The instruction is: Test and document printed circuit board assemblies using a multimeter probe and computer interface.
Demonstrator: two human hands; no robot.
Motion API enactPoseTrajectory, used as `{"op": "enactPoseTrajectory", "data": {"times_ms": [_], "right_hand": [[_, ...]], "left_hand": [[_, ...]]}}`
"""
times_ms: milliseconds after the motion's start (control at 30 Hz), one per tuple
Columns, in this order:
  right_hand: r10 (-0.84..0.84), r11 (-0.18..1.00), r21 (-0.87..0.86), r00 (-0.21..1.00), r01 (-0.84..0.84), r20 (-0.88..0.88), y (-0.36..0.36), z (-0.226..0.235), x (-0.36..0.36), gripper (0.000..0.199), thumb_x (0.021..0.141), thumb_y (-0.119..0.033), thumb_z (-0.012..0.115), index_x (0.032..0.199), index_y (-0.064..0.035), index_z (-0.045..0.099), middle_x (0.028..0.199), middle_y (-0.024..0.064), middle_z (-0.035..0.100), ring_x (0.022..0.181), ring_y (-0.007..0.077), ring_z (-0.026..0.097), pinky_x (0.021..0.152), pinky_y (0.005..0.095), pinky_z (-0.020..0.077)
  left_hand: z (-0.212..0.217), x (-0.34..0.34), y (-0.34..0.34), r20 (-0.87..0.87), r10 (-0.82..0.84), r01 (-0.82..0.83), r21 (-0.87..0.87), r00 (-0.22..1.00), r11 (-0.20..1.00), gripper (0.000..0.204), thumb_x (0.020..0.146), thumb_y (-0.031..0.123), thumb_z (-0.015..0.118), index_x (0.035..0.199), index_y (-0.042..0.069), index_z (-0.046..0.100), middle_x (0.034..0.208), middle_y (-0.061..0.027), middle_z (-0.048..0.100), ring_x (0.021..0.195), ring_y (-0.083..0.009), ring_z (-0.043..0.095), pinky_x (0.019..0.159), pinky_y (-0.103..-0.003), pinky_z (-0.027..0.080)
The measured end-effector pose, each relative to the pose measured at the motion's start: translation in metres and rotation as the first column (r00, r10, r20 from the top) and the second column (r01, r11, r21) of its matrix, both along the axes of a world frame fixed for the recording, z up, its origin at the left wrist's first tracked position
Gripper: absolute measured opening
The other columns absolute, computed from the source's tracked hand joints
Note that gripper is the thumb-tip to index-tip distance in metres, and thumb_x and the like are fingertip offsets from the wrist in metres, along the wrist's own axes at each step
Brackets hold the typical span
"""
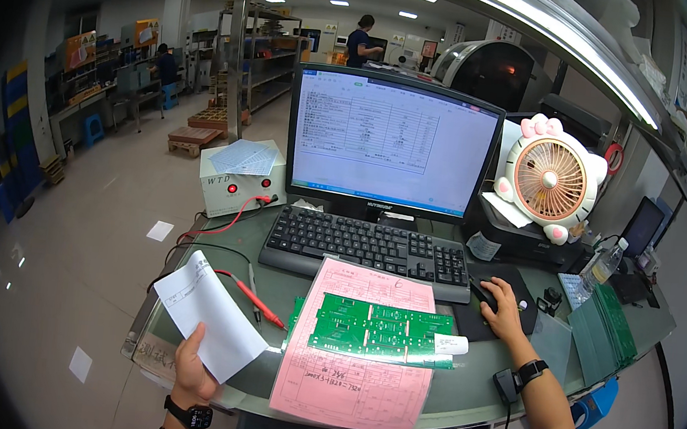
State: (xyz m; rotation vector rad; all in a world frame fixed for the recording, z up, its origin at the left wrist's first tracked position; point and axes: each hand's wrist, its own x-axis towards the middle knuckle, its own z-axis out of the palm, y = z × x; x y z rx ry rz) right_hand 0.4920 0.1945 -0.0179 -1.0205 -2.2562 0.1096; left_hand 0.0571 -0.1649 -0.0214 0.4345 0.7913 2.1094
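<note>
My left hand (195,371) is closed on the lower edge of some white paper (214,318), tilted over the left front of the desk. My right hand (506,314) rests on a black computer mouse (482,294), its fingers bent over it. Between my hands a pink printed form (349,399) with handwriting lies at the desk's front edge. On it sits a green circuit board panel (382,327) with a small white label (451,345) at its right end. Just left of the form, a red test probe (261,300) lies partly behind the paper.
A black keyboard (357,245) stands below a lit monitor (388,144) showing a table. At left is a tester box (237,191) with leads; at right, a fan (550,179), plastic bottle (604,263) and green boards (604,326). A cabled black device (506,384) sits by my right forearm.
</note>
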Motion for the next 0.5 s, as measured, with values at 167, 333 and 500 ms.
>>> {"op": "enactPoseTrajectory", "data": {"times_ms": [167, 333, 500], "right_hand": [[-0.009, 1.0, 0.007, 1.0, 0.009, 0.007, 0.0009, -0.0004, -0.0008, 0.045, 0.077, -0.012, 0.066, 0.122, -0.0144, 0.059, 0.131, 0.0143, 0.048, 0.121, 0.035, 0.047, 0.101, 0.0423, 0.0388], [-0.006, 1.0, 0.006, 1.0, 0.006, -0.001, 0.001, 0.0009, -0.0007, 0.045, 0.077, -0.013, 0.066, 0.121, -0.0146, 0.059, 0.131, 0.0143, 0.048, 0.12, 0.0352, 0.047, 0.101, 0.0423, 0.0395], [0.014, 0.999, -0.04, 1.0, -0.014, 0.001, 0.0024, -0.0018, 0.003, 0.047, 0.078, -0.014, 0.067, 0.125, -0.0157, 0.058, 0.135, 0.0147, 0.046, 0.124, 0.0355, 0.044, 0.103, 0.0416, 0.0371]], "left_hand": [[0.0031, 0.0006, 0.0004, -0.009, 0.003, -0.003, -0.006, 1.0, 1.0, 0.041, 0.099, 0.02, 0.044, 0.134, -0.001, 0.04, 0.121, -0.0125, 0.057, 0.109, -0.0263, 0.058, 0.095, -0.04, 0.047], [0.0035, 0.0005, 0.0003, 0.004, 0.001, -0.001, -0.006, 1.0, 1.0, 0.042, 0.098, 0.02, 0.045, 0.135, -0.001, 0.039, 0.122, -0.0123, 0.056, 0.11, -0.0263, 0.057, 0.096, -0.04, 0.046], [0.0011, 0.0011, -0.0013, -0.016, 0.002, -0.002, -0.009, 1.0, 1.0, 0.043, 0.098, 0.02, 0.045, 0.136, -0.001, 0.039, 0.123, -0.0124, 0.055, 0.111, -0.0265, 0.056, 0.096, -0.04, 0.045]]}}
